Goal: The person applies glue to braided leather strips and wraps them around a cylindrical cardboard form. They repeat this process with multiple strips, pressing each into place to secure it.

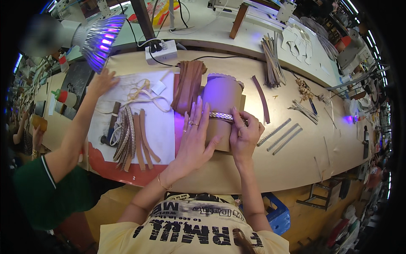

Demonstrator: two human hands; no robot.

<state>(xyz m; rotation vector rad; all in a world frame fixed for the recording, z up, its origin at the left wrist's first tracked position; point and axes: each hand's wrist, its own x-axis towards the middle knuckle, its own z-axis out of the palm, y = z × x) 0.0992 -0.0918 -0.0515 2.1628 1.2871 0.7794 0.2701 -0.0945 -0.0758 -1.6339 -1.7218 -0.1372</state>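
1. One head view: braided silvery strip (221, 115) laid across the brown rounded form (222, 95), on the gold-toned table (304, 173), between both hands.
2. Right hand (245, 132): thumb and index finger together at the strip's right end, apparently pinching; other fingers curled.
3. Left hand (192, 142): fingers extended, thumb spread, against the form's left side; index finger beside the strip's left end; hard to tell whether pressing on it.
4. Handling, by judgement: strip likely light, thin, bendable, perhaps slick on the shiny face. Best held by the ends, thumb against finger; form probably stiffer, best steadied at its sides.
5. Direction: strip's long axis left to right, dipping slightly rightward, roughly square to the form's near-to-far axis; scalloped edge at the far end.
6. Nearby: brown strip bundle (188, 86) just left of the form; three grey strips (282, 137) to the right.
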